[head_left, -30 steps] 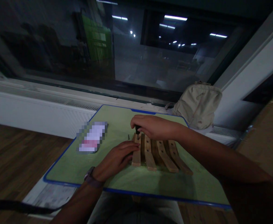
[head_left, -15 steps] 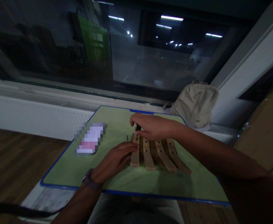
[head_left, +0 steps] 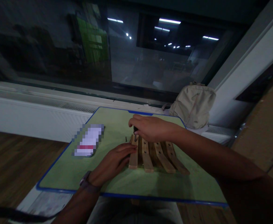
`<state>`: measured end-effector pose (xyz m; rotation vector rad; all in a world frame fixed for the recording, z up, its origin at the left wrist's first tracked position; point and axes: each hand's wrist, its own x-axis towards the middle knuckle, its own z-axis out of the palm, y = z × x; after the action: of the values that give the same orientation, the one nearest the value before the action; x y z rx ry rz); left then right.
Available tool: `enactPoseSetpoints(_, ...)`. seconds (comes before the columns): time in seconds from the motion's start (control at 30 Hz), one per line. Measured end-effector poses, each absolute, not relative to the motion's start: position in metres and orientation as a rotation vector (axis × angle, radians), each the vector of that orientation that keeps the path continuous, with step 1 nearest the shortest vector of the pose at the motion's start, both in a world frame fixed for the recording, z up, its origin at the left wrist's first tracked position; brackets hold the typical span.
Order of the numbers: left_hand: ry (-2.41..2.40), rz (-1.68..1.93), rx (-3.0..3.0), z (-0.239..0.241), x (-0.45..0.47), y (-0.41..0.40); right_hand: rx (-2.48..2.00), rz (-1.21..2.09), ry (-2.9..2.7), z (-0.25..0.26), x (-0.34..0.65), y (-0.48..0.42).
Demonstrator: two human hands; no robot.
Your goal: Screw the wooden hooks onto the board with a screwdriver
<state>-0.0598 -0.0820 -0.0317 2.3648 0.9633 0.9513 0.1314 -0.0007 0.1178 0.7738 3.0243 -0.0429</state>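
Several wooden slats (head_left: 158,157) lie fanned out on a green mat (head_left: 117,183) with a blue edge. My right hand (head_left: 148,127) is closed around a small dark tool (head_left: 135,129) held upright over the far end of the leftmost slat (head_left: 134,154). My left hand (head_left: 114,161) lies with its fingers stretched out flat, pressing against the left side of that slat. A small dark screw (head_left: 125,139) rests on the mat just left of the slats.
A blurred-out flat object (head_left: 88,143) lies on the mat's left part. A beige bag (head_left: 192,104) sits on the sill at the back right. A dark window and white radiator run behind; wooden floor shows at left, a cardboard-coloured surface at right.
The view has shifted slightly. My right hand has lowered the tool a little onto the slat's end; my left hand stays against the slat.
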Motion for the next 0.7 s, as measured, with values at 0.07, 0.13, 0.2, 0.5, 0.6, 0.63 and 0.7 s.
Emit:
enactPoseSetpoints(0.07, 0.977, 0.944, 2.363, -0.03, -0.06, -0.083, 0.705, -0.206, 3.047, 0.118, 0.134, 0.001)
enactPoseSetpoints(0.13, 0.984, 0.941, 2.367, -0.03, -0.06, -0.083, 0.679, -0.268, 3.064, 0.12, 0.135, 0.002)
enactPoseSetpoints(0.2, 0.989, 0.939, 2.375, -0.03, -0.06, -0.084, 0.725, -0.21, 3.056, 0.122, 0.134, 0.001)
enactPoseSetpoints(0.5, 0.992, 0.947, 2.388, -0.033, -0.06, -0.083, 1.001, 0.221, 2.941, 0.119, 0.134, -0.005)
enactPoseSetpoints(0.6, 0.986, 0.952, 2.396, -0.033, -0.061, -0.083, 0.887, 0.028, 3.058, 0.115, 0.139, -0.001)
enactPoseSetpoints(0.63, 0.992, 0.948, 2.397, -0.033, -0.061, -0.083, 0.82, -0.066, 3.094, 0.114, 0.14, 0.0)
enactPoseSetpoints(0.7, 1.005, 0.934, 2.39, -0.033, -0.06, -0.083, 0.702, -0.253, 3.146, 0.114, 0.141, 0.003)
